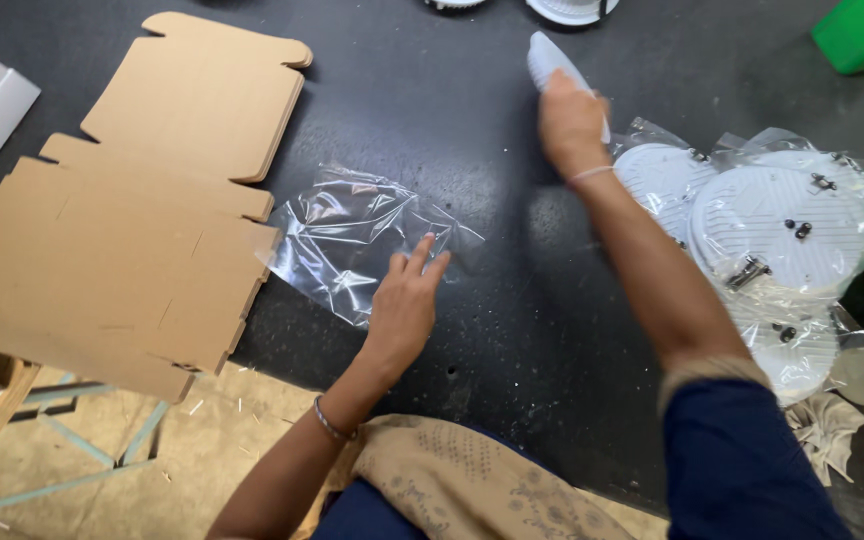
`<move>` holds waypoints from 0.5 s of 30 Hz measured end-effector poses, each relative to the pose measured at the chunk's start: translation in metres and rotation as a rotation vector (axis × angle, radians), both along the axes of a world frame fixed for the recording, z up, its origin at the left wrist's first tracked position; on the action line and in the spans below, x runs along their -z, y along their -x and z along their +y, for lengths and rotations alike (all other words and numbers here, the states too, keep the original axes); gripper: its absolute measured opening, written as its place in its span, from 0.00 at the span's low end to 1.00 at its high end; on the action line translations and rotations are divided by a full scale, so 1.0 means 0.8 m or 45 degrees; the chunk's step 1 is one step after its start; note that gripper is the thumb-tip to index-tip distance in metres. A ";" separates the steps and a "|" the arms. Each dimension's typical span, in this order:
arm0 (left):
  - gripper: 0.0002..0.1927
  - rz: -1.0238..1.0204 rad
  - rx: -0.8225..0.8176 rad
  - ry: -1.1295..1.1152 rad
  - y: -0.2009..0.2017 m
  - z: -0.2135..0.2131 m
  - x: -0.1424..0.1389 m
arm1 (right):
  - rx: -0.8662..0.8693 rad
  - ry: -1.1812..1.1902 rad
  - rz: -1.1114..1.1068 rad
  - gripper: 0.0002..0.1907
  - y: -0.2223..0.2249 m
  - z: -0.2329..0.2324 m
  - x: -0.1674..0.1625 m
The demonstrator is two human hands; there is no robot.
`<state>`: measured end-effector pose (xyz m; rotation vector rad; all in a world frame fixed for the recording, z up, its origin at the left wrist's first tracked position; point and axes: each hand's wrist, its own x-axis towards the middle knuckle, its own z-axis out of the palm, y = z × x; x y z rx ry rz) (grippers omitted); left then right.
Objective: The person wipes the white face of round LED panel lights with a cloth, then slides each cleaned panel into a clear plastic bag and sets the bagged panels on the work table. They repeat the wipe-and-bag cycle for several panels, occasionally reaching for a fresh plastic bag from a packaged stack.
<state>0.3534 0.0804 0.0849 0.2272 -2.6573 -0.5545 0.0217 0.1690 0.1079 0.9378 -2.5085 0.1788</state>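
My left grip, fingers spread, rests on an empty clear bag mid-frame; my right grip clasps a white disc; bagged discs lie right.

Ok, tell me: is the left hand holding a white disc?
No, the left hand lies flat on the clear bag; the right hand grips the white disc.

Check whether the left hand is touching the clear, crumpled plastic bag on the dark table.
Touching. The head view shows the left hand with its fingertips pressed on the near edge of the clear plastic bag, no gap between them.
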 end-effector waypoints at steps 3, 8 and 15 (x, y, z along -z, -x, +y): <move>0.31 -0.069 0.034 0.037 0.009 -0.001 0.004 | 0.054 0.338 -0.119 0.09 0.005 0.074 -0.032; 0.32 -0.150 0.044 0.023 0.024 0.001 0.005 | -0.011 1.473 -1.342 0.06 -0.070 0.226 0.001; 0.32 -0.295 0.123 -0.131 0.028 0.013 0.011 | 0.052 1.710 -1.819 0.13 -0.240 0.286 0.112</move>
